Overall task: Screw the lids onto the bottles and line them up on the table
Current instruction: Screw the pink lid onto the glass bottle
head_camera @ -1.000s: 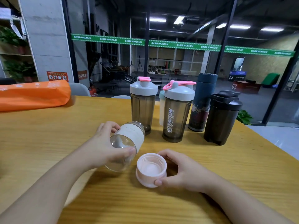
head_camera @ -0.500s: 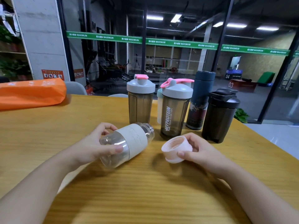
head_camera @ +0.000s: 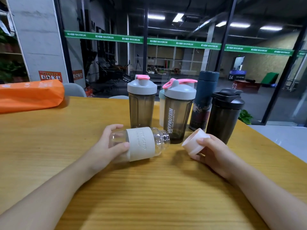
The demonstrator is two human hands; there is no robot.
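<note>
I see the left hand (head_camera: 108, 146) wrapped round the clear glass bottle (head_camera: 141, 143), held on its side just above the wooden table (head_camera: 49, 146), open mouth facing right. The right hand (head_camera: 214, 154) grips the pale pink lid (head_camera: 193, 143), near the mouth but apart. Capped shaker bottles (head_camera: 177, 112) stand behind.

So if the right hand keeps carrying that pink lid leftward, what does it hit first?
Most likely the open mouth of the glass bottle, held on its side by the left hand. The right hand and pink lid look level with it.
</note>
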